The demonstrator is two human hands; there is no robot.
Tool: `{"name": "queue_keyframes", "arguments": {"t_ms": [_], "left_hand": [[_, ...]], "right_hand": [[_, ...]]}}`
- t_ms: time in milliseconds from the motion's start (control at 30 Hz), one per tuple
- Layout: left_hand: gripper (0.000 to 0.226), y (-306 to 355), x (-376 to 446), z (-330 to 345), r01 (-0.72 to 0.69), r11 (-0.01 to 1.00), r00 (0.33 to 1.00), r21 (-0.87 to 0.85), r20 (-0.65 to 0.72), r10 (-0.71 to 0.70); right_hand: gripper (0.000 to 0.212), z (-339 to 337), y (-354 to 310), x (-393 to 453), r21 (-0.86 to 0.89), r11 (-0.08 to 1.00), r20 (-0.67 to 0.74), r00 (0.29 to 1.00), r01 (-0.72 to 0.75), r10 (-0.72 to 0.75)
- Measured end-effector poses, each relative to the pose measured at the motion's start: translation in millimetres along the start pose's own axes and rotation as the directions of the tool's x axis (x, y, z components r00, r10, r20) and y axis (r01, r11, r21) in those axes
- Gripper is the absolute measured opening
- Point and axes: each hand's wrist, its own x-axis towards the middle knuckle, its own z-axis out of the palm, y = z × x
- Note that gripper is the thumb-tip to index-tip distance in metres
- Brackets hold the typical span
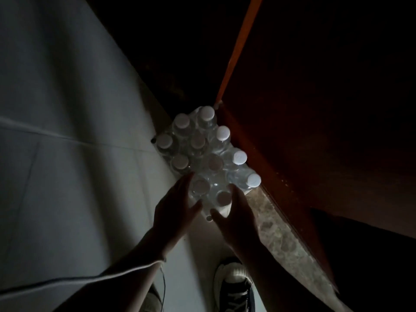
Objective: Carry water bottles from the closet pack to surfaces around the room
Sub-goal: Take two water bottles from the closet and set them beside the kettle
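A shrink-wrapped pack of water bottles [203, 152] with white caps stands on the floor at the foot of a dark closet, seen from above in dim light. My left hand [174, 208] rests against the pack's near left corner, fingers spread, beside a capped bottle [200, 185]. My right hand [236, 212] lies against the near end of the pack, its fingers by another capped bottle [224, 197]. Neither hand is closed around a bottle. The bottles' lower bodies are hidden by the wrap and the hands.
A reddish-brown closet door [315, 131] with an orange edge [238, 46] stands open on the right. A marbled threshold strip [283, 239] runs along its base. Pale floor tiles [67, 154] spread to the left. My dark sneaker [234, 287] is right below the pack.
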Motion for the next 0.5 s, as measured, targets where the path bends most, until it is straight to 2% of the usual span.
{"name": "queue_keyframes", "arguments": {"t_ms": [100,167,367,500], "left_hand": [[0.077,-2.2,13.1,10.2,-0.035,0.999,0.999,-0.017,-0.021,0.034],[0.074,-1.2,19.0,12.4,-0.056,0.997,0.997,-0.051,-0.047,0.054],[0.072,7.9,14.2,-7.0,-0.072,0.996,0.996,-0.06,-0.048,0.07],[0.081,34.5,-4.8,-53.5,-0.14,0.989,0.985,-0.042,-0.103,0.135]], "right_hand": [[0.073,18.6,9.4,16.0,0.185,0.981,-0.056,0.996,-0.057,0.069],[0.067,25.6,9.7,22.0,0.245,0.964,-0.095,0.988,-0.098,0.125],[0.071,20.5,6.6,10.1,0.167,0.982,-0.184,0.976,-0.086,0.117],[0.07,-21.2,-24.8,-17.5,0.266,0.963,-0.208,0.973,-0.039,0.097]]}}
